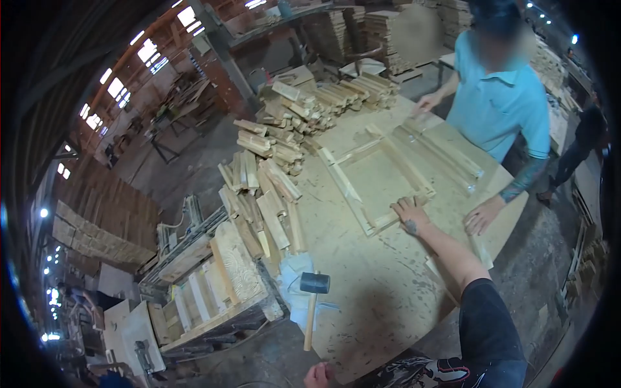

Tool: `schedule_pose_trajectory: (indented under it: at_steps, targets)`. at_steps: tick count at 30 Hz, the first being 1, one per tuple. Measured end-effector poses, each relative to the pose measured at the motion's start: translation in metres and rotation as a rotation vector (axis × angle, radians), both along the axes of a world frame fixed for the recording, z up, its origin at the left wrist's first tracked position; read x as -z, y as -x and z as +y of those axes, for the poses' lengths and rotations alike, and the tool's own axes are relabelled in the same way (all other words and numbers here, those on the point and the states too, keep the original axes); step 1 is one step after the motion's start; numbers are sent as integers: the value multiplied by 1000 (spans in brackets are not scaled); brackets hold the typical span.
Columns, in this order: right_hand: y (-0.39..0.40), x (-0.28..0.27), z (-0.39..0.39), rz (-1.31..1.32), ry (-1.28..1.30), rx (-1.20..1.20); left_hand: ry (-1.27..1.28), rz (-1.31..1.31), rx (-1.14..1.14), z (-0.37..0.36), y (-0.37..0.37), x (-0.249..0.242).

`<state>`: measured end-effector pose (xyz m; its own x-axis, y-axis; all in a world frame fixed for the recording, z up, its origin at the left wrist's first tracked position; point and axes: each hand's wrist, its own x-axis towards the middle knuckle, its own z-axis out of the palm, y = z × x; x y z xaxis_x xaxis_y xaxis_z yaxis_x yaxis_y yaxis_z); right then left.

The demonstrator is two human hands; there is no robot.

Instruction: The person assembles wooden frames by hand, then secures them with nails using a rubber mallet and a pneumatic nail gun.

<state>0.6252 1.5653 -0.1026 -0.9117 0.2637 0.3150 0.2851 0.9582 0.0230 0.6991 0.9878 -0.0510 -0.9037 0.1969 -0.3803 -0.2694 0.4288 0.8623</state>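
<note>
My right hand [411, 216] lies with fingers spread over the near end of a rectangular wooden frame [346, 187] on the worktable [343, 265]. At the bottom edge, my left hand [318, 375] is partly cut off; its fingers look curled, and whatever they may hold is hidden. Above it lies a mallet [315, 282] with a black head and wooden handle, on a pale blue cloth or sheet [294, 271] at the table's edge. Beyond the frame, grooved wooden strips [446, 152] lie side by side.
Across the table stands a co-worker in a light blue shirt [498, 97], one hand [484, 215] on the tabletop, the other near the strips. Piles of short wooden pieces [278, 142] line the table's left side. A wooden crate [200, 297] stands left of the table.
</note>
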Motion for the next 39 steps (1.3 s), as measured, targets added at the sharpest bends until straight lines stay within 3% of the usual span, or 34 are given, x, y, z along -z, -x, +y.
schedule_pose_trajectory:
  at_steps: [4,5,9,12,14,16,18,20,22,24,25,26,30,34,36,39]
  targets:
    - [20,-43,6,-347,158,-109,-100,-55,19,54,18,28]
    - [24,-32,2,-342,103,-208,-106,-94,56,73,23,38]
    - [22,-56,-83,-321,292,-325,-301,-437,270,162,40,66]
    - [12,-133,-142,-260,490,-357,-432,-344,61,227,53,17]
    - [14,-181,-166,-259,646,-447,-915,-370,-261,242,72,-6]
    - [27,-194,-158,-438,1018,-485,-906,-419,-433,214,72,1]
    - [40,-168,-139,-69,716,-518,-920,-466,-587,186,76,-13]
    - [54,-157,-126,131,592,-338,-545,-523,-410,150,73,-57]
    - [51,-90,-97,51,532,-170,-586,-465,-358,117,68,-68]
    - [48,-45,-93,-203,1199,-160,-615,-424,-290,95,65,-68]
    - [44,-17,-93,-231,1216,-221,-569,-402,-257,84,64,-66]
    - [40,-41,-115,-251,1138,-198,-525,-383,-218,74,65,-68]
    - [24,-26,-153,-115,1106,-97,-405,-300,-39,24,91,-89]
    - [1,-79,-238,176,1109,-16,-955,-232,-27,-53,122,-81]
    - [-8,-86,-286,232,1077,38,-889,-226,-256,-92,138,-64]
    - [-7,-74,-375,294,901,71,-410,-171,-365,-165,145,5]
